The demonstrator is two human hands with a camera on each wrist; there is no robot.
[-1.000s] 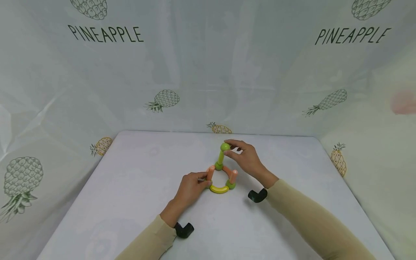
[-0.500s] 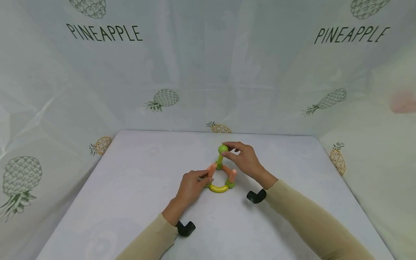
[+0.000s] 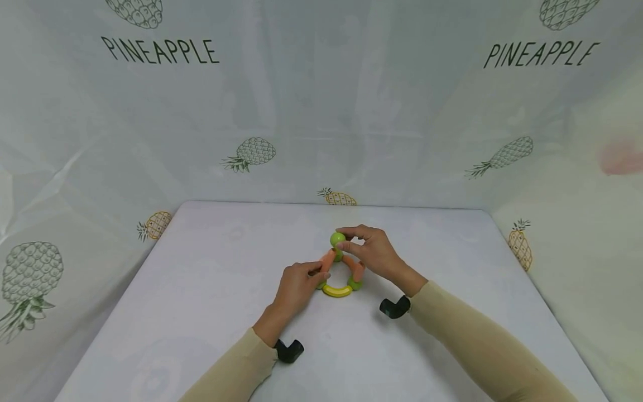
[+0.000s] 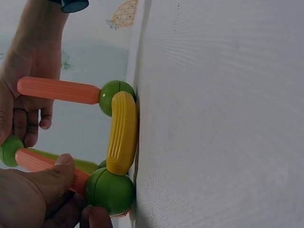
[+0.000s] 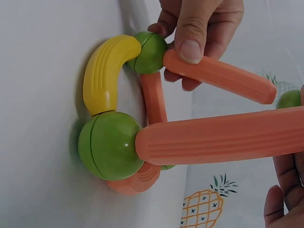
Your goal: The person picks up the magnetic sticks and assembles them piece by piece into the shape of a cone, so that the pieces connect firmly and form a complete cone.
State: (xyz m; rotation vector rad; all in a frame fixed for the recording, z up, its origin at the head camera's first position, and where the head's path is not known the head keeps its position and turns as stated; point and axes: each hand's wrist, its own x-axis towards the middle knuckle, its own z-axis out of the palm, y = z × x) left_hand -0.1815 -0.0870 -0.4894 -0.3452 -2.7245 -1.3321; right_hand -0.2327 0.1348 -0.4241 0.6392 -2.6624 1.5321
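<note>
A ring of curved bars and green balls lies on the table: a yellow curved bar [image 3: 337, 292] in front, orange curved bars [image 5: 153, 97] behind. From its balls rise straight magnetic-type rods. My left hand [image 3: 296, 287] pinches the left orange rod [image 5: 218, 78] between thumb and fingers, by the left green ball [image 4: 110, 191]. The right orange rod [image 4: 59, 90] leans untouched on its ball [image 5: 111, 145]. My right hand [image 3: 374, 254] pinches a green ball [image 3: 337, 239] at the top of a light green rod [image 4: 85, 165], which tilts from the far ball [image 3: 339, 256].
The white tabletop [image 3: 226, 268] surrounds the ring, with a pineapple-printed sheet [image 3: 321, 111] hanging behind and at both sides. A black wrist mount [image 3: 289, 352] sits at the left wrist and another black mount [image 3: 394, 307] at the right.
My right hand has moved left and down toward me, tilting the green rod with its ball inward. The left orange rod has also leaned inward, my left hand holding it slightly higher.
</note>
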